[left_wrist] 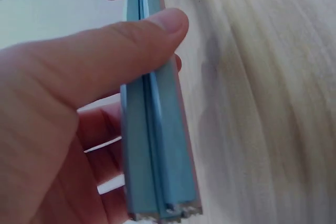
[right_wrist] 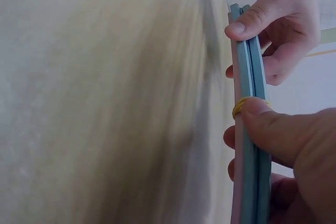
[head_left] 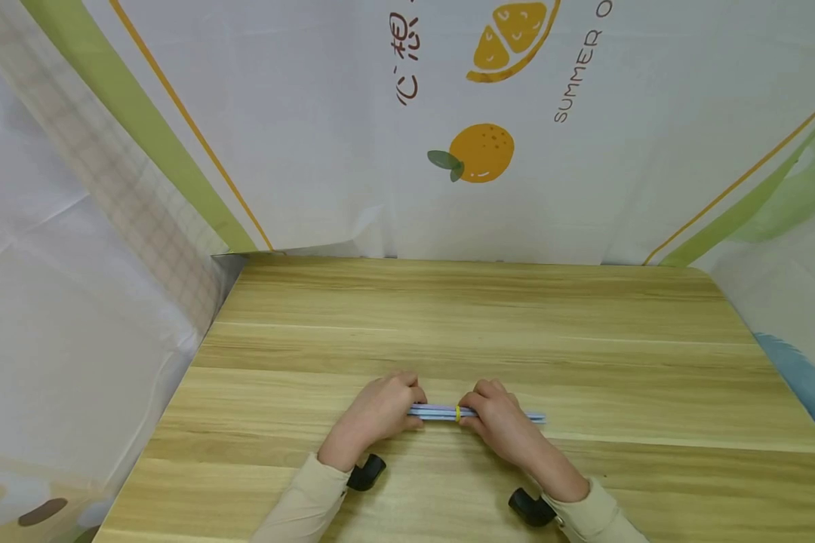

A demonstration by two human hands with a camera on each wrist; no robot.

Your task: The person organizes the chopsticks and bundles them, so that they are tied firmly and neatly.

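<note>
A bundle of slim blue and pinkish sticks (head_left: 438, 412) lies crosswise between the two hands, low over the table. A yellow rubber band (head_left: 458, 413) is looped around it, near its middle. The left hand (head_left: 382, 407) grips the bundle's left end, and its thumb (left_wrist: 131, 45) presses across the blue faces in the left wrist view. Farther right, the right hand (head_left: 502, 422) pinches the bundle at the band, with the thumb (right_wrist: 268, 124) right on the yellow loop. Beyond the right hand the other end of the sticks pokes out.
Beneath the hands is a wood-grain table (head_left: 475, 324). A white printed cloth (head_left: 312, 151) hangs behind its far edge, and more cloth hangs along both sides. Black wrist mounts (head_left: 531, 507) stick out from the sleeves close above the tabletop.
</note>
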